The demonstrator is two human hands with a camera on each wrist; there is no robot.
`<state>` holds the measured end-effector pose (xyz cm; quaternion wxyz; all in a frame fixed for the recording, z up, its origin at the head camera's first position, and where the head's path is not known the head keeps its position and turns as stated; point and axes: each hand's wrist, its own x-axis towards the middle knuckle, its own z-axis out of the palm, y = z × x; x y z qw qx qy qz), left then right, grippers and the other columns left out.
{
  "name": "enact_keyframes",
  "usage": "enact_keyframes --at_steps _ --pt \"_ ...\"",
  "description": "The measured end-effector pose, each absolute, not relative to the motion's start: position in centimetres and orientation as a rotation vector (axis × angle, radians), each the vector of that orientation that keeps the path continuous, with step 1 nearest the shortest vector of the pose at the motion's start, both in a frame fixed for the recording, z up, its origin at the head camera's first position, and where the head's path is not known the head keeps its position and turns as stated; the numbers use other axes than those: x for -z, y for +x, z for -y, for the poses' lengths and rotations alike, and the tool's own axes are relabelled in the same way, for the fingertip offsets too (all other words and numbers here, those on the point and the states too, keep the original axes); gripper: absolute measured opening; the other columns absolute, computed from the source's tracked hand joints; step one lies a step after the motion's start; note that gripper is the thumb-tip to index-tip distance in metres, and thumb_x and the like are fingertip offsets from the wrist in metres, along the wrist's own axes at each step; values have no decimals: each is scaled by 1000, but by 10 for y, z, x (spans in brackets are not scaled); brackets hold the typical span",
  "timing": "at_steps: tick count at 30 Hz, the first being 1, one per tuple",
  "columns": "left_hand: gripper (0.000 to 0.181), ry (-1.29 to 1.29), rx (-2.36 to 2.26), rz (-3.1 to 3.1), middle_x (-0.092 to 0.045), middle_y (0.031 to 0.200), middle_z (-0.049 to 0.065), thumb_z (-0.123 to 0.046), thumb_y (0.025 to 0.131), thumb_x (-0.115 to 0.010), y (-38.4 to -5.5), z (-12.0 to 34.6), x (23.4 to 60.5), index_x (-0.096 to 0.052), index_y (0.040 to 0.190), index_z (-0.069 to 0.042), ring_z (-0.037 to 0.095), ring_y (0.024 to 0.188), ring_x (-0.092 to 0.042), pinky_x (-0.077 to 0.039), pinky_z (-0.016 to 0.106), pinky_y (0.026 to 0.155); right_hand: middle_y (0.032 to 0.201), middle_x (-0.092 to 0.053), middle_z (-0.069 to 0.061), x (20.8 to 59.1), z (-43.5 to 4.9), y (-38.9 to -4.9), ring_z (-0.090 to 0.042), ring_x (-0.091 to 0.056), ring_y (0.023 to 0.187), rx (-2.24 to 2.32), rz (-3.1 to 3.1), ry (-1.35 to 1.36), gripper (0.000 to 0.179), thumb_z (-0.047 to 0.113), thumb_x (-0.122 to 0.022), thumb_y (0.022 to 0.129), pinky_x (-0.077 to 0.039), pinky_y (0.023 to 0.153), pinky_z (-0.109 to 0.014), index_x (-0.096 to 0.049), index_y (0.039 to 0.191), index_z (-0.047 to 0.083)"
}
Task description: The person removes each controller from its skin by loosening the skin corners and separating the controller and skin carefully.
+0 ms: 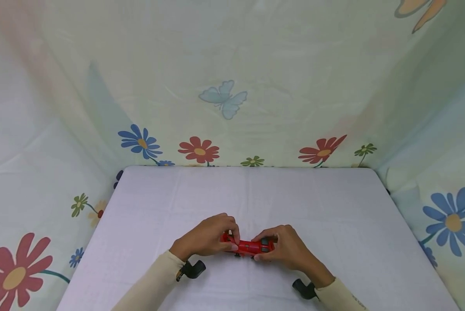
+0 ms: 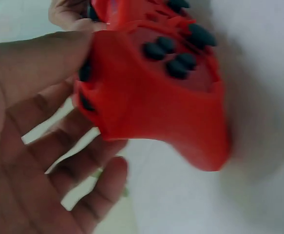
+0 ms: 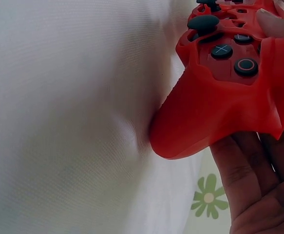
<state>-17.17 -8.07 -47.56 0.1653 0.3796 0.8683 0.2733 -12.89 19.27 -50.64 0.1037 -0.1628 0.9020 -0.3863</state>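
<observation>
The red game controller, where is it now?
In the head view, the controller is below centre, between the left hand and right hand, both holding it.

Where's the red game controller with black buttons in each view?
Head: the red, black-buttoned game controller is low, near centre, between the left hand and right hand.
Left wrist: controller upper middle, running off the top edge.
Right wrist: controller upper right.
Shared landmark: the white cloth-covered tabletop.
</observation>
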Motion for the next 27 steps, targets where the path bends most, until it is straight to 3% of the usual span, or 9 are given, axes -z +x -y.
enact_keyframes --at_steps 11,21,27 --pt "19 1110 -571 -2360 -60 89 -13 -23 92 -85 -182 63 454 -69 83 -26 2 81 -53 -48 18 71 99 -79 17 508 -193 -127 -2 -65 90 1151 -2673 -525 31 38 -99 73 -56 78 -24 -83 99 34" --pt "24 1007 -506 -2349 -62 79 -12 -22 90 -88 -184 56 444 -68 76 -24 4 81 -53 -46 21 69 99 -79 17 507 -193 -126 -2 -65 89 1168 -2653 -508 30 37 -99 73 -55 77 -24 -83 99 34" --pt "22 1032 -624 -2393 -59 88 -9 -27 88 -88 -182 66 451 -69 78 -27 7 85 -56 -47 20 71 97 -78 16 506 -194 -127 -3 -63 86 1203 -2659 -526 29 34 -99 74 -54 72 -23 -83 98 32"
